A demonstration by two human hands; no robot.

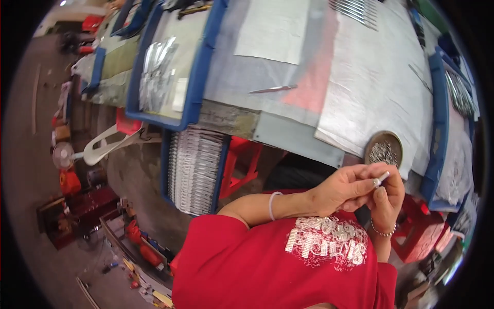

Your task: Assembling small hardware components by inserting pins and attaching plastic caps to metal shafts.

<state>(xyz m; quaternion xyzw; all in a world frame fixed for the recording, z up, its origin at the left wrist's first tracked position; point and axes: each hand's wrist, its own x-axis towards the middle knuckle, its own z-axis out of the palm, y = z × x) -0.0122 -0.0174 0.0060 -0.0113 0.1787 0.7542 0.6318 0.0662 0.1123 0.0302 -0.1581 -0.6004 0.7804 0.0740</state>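
My left hand (337, 191), with a pale band on its wrist, is closed with thumb and fingers pinched together. A small white rod-like piece (382, 178) sticks out at its fingertips. My right hand (389, 200), wearing a beaded bracelet, meets it there, with its fingers curled around the same piece. What exactly the piece is cannot be made out. Both hands are in front of my chest, close to the table's near edge. Just beyond them stands a round brown bowl (380, 136) holding many tiny metal parts (383, 152).
Pointed metal tweezers (272, 89) lie on the covered table (375, 77); another slim tool (421, 78) lies further right. A row of metal tools (360, 11) is at the back. Blue trays (200, 62) (440, 129) flank the work area. A blue bin of stacked metal tools (193, 170) sits lower left.
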